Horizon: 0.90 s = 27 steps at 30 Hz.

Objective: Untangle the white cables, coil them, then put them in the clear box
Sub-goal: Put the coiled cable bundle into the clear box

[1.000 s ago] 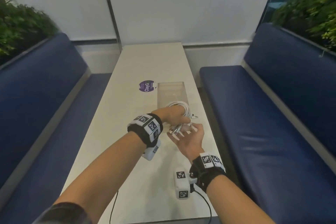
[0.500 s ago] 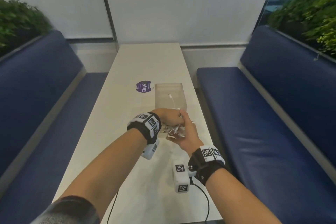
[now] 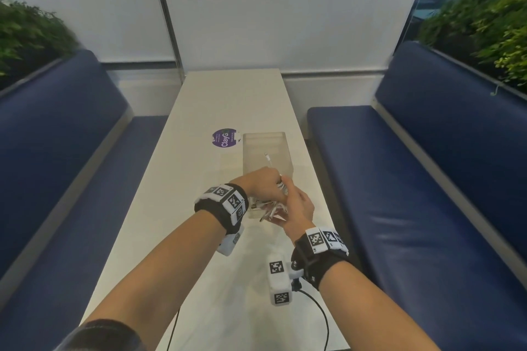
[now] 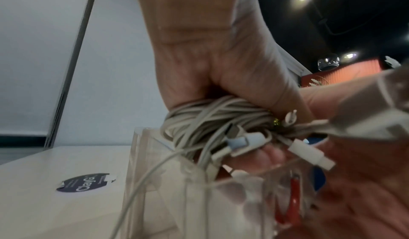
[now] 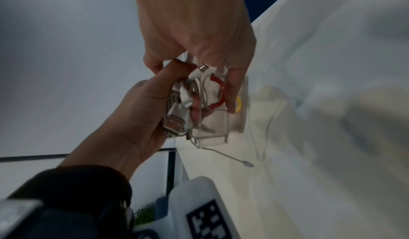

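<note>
Left hand [image 3: 263,185] fist gripping coiled white cable bundle [image 4: 212,120] over clear rectangular plastic box [image 3: 266,151], right hand [image 3: 296,205] fingers curled on same bundle, white table [image 3: 228,100]

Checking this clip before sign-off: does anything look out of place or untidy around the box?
Yes. One cable end sticks up out of the clear box instead of lying with the coil. The left hand grips the bundle of white cables at the box's near end, with several plugs splaying loose. The right hand is at the bundle too.

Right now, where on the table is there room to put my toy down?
Bare table beyond the sticker and box, and left of both hands. Crowded where they bunch cables at the box.
</note>
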Tool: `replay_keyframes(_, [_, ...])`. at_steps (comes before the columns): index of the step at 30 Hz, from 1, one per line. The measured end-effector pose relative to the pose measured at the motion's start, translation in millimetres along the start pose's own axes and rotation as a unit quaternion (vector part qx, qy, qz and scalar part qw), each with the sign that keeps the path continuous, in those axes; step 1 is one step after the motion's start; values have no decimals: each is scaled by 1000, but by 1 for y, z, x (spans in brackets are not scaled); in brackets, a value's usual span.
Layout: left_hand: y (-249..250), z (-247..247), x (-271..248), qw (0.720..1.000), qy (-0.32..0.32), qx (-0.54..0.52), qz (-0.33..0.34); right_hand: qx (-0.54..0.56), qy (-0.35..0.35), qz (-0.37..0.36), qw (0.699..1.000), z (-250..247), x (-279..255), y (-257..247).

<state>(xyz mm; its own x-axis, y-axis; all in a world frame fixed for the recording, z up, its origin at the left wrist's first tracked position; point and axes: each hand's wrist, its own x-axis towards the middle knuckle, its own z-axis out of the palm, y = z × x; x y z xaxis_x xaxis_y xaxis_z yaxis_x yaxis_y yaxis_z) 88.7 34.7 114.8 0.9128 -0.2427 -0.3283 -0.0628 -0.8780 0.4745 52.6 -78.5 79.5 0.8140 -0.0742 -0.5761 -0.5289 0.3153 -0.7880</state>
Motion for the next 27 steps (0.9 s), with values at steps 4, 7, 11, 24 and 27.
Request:
replay_keyframes(4, [-4, 6, -6, 995, 70, 42, 53, -12, 6, -14, 1000, -4, 3, 1])
replay_keyframes(7, [-3, 9, -10, 982, 140, 108, 71, -1, 5, -16, 1000, -9, 5, 3])
replay_keyframes(11, [-4, 16, -18, 957, 181, 216, 71, 2, 4, -23, 1000, -13, 7, 5])
replay_keyframes(24, [-15, 44, -22, 920, 233, 300, 95, 28, -30, -22, 999, -13, 11, 9])
replay_keyframes(27, [-12, 55, -17, 939, 188, 285, 49, 34, -27, -24, 999, -14, 13, 9])
